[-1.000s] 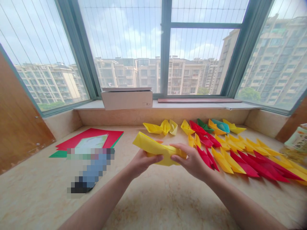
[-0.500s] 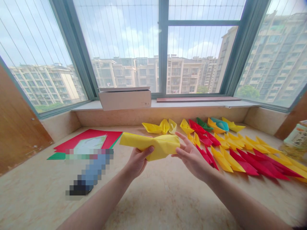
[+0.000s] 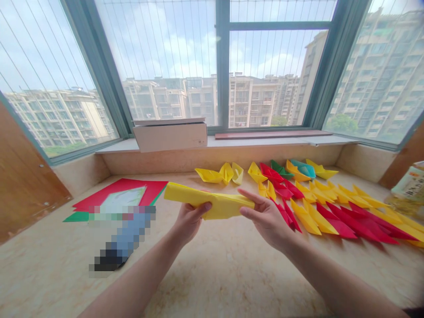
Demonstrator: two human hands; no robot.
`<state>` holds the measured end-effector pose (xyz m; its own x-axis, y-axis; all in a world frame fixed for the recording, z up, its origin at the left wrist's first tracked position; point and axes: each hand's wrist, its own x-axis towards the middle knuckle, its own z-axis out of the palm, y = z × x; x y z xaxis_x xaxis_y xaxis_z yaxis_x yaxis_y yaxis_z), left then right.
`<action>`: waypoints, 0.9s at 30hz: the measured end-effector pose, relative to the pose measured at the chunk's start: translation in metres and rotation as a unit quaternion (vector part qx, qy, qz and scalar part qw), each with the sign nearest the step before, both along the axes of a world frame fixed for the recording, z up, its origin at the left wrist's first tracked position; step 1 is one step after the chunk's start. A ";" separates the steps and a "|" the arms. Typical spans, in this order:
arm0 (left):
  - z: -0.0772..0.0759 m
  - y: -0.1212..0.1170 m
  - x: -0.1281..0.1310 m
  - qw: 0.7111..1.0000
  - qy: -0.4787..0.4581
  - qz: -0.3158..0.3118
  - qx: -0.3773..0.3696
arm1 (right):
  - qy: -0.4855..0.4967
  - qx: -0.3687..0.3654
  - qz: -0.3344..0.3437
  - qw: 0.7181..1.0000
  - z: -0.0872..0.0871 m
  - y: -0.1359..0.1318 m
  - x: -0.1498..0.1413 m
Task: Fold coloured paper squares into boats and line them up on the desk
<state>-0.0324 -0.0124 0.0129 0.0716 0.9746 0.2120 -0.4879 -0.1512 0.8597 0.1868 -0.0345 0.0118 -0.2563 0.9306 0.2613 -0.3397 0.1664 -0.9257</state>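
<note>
"Checking the hands first: what do they hold?"

"One long strip of folded yellow paper (image 3: pixel 212 203), smooth, thin and creased, lying crosswise. The left hand (image 3: pixel 190 223) curls shut around it, left of the strip's middle. The right hand (image 3: pixel 266 223) stands partly open, its fingers (image 3: pixel 247 198) above and below the strip's right end; I cannot tell whether they pinch it."

"What lies around them?"

"On the speckled stone counter (image 3: pixel 218 282), toward the back and right edges, sit pointed folded paper boats (image 3: pixel 215 175), mostly yellow and red, overlapping too much to count exactly, plus one green boat (image 3: pixel 281 169) and one teal boat (image 3: pixel 303 168). Near the left edge lie one red sheet (image 3: pixel 115 190) and one green sheet (image 3: pixel 77 217), partly overlapped. One cardboard box (image 3: pixel 170 136) rests on the window sill (image 3: pixel 265 142)."
</note>
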 end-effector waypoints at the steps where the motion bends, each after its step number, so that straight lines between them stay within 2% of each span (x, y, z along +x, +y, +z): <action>1: 0.001 0.001 -0.001 1.000 0.000 0.004 0.000 | -0.032 0.003 -0.005 0.999 -0.001 0.000 0.000; 6: -0.001 0.004 -0.003 0.998 0.027 0.048 0.010 | -0.180 0.070 -0.073 0.979 -0.001 0.001 0.000; 13: -0.001 0.003 -0.001 0.984 0.145 0.085 0.052 | -0.275 0.092 -0.121 0.949 0.001 0.006 0.006; 15: -0.003 0.002 0.000 0.985 0.148 0.069 0.054 | -0.343 0.108 -0.138 0.923 0.000 0.008 0.009; 18: -0.006 0.001 0.002 0.991 0.129 0.014 0.031 | -0.463 0.147 -0.161 0.859 -0.003 0.011 0.015; 20: -0.007 0.001 0.004 0.993 0.118 -0.012 0.004 | -0.499 0.181 -0.172 0.830 -0.006 0.013 0.018; 21: -0.006 0.000 0.005 0.993 0.113 -0.015 -0.006 | -0.495 0.197 -0.174 0.828 -0.007 0.014 0.019; 22: -0.005 -0.001 0.006 0.994 0.109 -0.016 -0.012 | -0.477 0.203 -0.165 0.839 -0.008 0.015 0.019; 25: -0.002 -0.005 0.009 0.993 0.120 -0.011 -0.011 | -0.366 0.132 -0.059 0.919 -0.010 0.016 0.015; 27: 0.000 -0.008 0.010 0.990 0.137 -0.017 -0.010 | -0.302 0.064 -0.002 0.951 -0.011 0.016 0.010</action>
<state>-0.0223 -0.0200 0.0128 0.1554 0.9747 0.1607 -0.2412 -0.1203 0.9630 0.1969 -0.0189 0.0010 -0.3918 0.9025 0.1791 0.2490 0.2914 -0.9236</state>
